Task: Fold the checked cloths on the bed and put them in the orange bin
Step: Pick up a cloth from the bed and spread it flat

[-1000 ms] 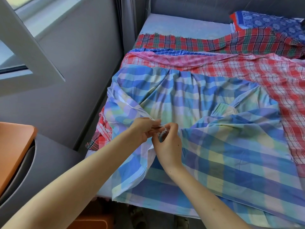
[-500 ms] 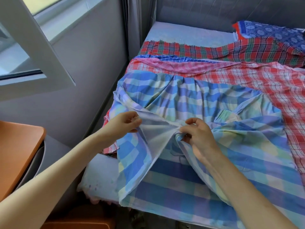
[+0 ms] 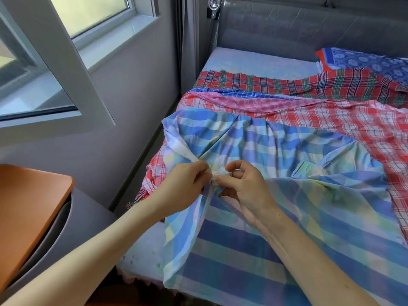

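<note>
A blue, green and yellow checked cloth (image 3: 287, 155) lies rumpled on top of the bed. My left hand (image 3: 185, 184) and my right hand (image 3: 242, 186) meet above its near left part, each pinching a bunched bit of its edge between thumb and fingers. Under it spreads a red and white checked cloth (image 3: 353, 127). Farther back lies a red and green checked cloth (image 3: 287, 81). An orange surface (image 3: 26, 208) shows at the left edge; I cannot tell whether it belongs to the bin.
A grey wall and an open window (image 3: 66, 62) stand left of the bed. A grey padded headboard (image 3: 309, 29) closes the far end. A blue patterned pillow (image 3: 371, 62) sits at the back right. A pale mattress corner (image 3: 143, 255) shows near my left forearm.
My hands spread apart along the blue cloth's edge half a second ago, then came back together; both now pinch the gathered edge. The view has tilted up toward the headboard.
</note>
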